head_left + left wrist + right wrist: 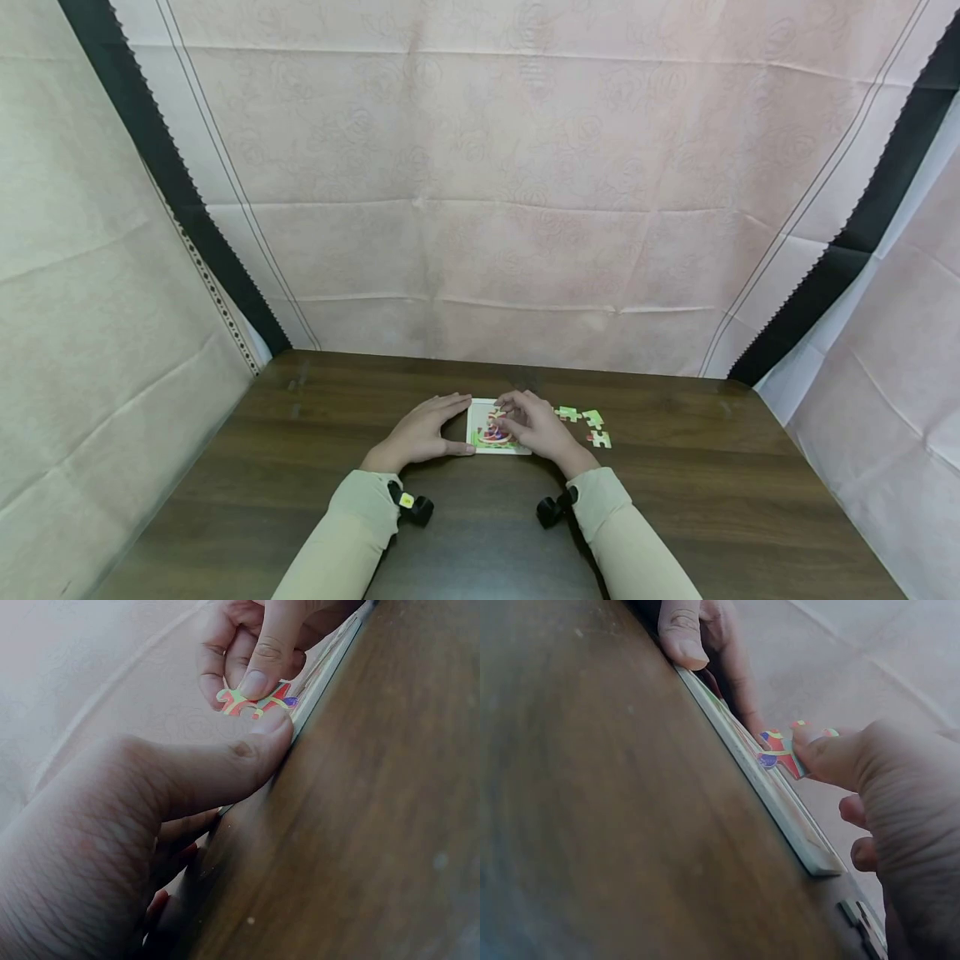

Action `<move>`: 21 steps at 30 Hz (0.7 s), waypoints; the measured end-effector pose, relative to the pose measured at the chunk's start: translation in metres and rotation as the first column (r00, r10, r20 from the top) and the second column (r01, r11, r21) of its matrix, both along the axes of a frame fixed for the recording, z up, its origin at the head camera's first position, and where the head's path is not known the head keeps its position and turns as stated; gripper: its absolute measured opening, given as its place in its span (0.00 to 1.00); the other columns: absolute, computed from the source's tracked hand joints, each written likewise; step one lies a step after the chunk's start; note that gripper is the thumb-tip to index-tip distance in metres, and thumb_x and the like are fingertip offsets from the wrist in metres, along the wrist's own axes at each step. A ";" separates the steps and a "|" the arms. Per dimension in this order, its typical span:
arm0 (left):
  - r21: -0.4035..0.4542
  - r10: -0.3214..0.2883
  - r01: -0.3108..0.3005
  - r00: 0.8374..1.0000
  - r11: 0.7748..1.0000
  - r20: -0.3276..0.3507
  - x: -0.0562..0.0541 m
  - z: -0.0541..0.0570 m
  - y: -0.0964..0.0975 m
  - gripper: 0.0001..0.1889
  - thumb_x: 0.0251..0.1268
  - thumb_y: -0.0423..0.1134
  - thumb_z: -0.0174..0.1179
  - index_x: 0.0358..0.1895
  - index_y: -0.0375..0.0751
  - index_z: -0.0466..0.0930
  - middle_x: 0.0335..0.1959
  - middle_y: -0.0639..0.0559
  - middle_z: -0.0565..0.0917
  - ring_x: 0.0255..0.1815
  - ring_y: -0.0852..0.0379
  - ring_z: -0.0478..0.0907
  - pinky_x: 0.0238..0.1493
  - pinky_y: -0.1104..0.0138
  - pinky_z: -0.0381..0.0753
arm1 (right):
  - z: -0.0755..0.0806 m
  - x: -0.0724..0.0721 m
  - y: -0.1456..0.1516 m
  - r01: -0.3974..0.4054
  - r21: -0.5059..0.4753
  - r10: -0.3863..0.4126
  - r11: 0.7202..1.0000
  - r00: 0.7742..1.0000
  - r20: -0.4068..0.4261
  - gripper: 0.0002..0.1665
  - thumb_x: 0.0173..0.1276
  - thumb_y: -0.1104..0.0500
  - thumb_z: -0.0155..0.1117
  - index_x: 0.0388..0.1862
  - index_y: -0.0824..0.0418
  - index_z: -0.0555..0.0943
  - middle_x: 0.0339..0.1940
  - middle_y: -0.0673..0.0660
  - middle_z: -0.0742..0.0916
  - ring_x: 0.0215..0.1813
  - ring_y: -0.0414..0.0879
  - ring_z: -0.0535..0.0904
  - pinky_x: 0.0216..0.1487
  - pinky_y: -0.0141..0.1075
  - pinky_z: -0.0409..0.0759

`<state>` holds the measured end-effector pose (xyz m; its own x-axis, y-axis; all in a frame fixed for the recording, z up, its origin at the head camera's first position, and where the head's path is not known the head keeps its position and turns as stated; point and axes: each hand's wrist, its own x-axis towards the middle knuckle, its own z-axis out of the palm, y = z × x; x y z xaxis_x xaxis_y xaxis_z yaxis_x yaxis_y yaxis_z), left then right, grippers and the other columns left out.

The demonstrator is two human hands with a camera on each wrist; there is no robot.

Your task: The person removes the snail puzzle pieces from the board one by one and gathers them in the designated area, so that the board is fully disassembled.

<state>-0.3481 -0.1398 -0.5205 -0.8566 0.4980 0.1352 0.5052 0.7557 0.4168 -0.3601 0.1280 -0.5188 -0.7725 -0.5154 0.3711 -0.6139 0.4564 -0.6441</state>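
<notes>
A small jigsaw puzzle in a white-bordered tray (471,423) lies on the table, with a colourful picture partly covered by my right hand (534,427). That hand pinches a red, yellow and blue puzzle piece (781,755) between thumb and fingers, held over the tray. In the left wrist view the same puzzle piece (281,699) shows under the right thumb (259,679). My left hand (429,431) rests at the tray's left side, its fingers extended toward the upper corner and its thumb (682,641) at the lower corner.
Several loose green-edged puzzle pieces lie right of the tray, among them one near the back (568,414), another beside it (592,418) and one closer (600,439). The brown wooden table (465,533) is bounded by pale fabric walls (525,208).
</notes>
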 end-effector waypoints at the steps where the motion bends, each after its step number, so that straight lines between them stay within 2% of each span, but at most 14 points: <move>1: 0.000 -0.001 0.001 1.000 1.000 0.000 0.000 0.000 0.000 0.51 0.54 0.75 0.62 0.79 0.53 0.62 0.79 0.52 0.62 0.79 0.47 0.56 0.77 0.48 0.54 | 0.000 0.000 0.000 0.002 -0.012 -0.002 1.000 1.000 -0.001 0.15 0.73 0.56 0.66 0.56 0.59 0.81 0.40 0.48 0.81 0.30 0.37 0.80 0.31 0.34 0.82; 4: -0.003 -0.003 0.003 1.000 1.000 -0.002 0.000 0.000 0.000 0.51 0.54 0.75 0.61 0.79 0.53 0.62 0.79 0.52 0.62 0.79 0.48 0.55 0.77 0.48 0.54 | -0.002 0.000 0.001 0.024 -0.037 -0.025 0.999 1.000 -0.019 0.12 0.73 0.56 0.66 0.53 0.56 0.83 0.38 0.46 0.82 0.27 0.37 0.78 0.28 0.34 0.81; 10: -0.007 -0.003 0.003 1.000 1.000 0.004 0.002 0.001 -0.001 0.51 0.55 0.75 0.61 0.79 0.54 0.61 0.79 0.52 0.61 0.79 0.47 0.55 0.77 0.47 0.54 | -0.002 0.001 0.002 0.087 -0.070 -0.090 0.994 0.995 -0.034 0.12 0.73 0.53 0.66 0.51 0.54 0.85 0.36 0.42 0.83 0.29 0.40 0.75 0.28 0.35 0.77; 14: -0.011 0.000 0.000 1.000 1.000 0.005 0.002 0.000 -0.001 0.51 0.54 0.76 0.60 0.79 0.55 0.61 0.79 0.53 0.61 0.79 0.47 0.55 0.76 0.47 0.54 | -0.001 0.001 0.005 0.094 -0.116 -0.100 0.989 0.994 -0.039 0.11 0.73 0.53 0.66 0.50 0.54 0.86 0.36 0.42 0.84 0.31 0.40 0.77 0.30 0.35 0.78; 21: -0.020 -0.007 0.007 1.000 1.000 -0.005 0.000 -0.001 -0.001 0.52 0.55 0.77 0.59 0.79 0.53 0.60 0.79 0.54 0.61 0.79 0.49 0.55 0.77 0.51 0.53 | -0.001 0.000 0.023 0.097 -0.185 -0.119 0.978 0.986 -0.114 0.09 0.71 0.55 0.68 0.48 0.55 0.86 0.37 0.44 0.86 0.36 0.40 0.80 0.36 0.37 0.81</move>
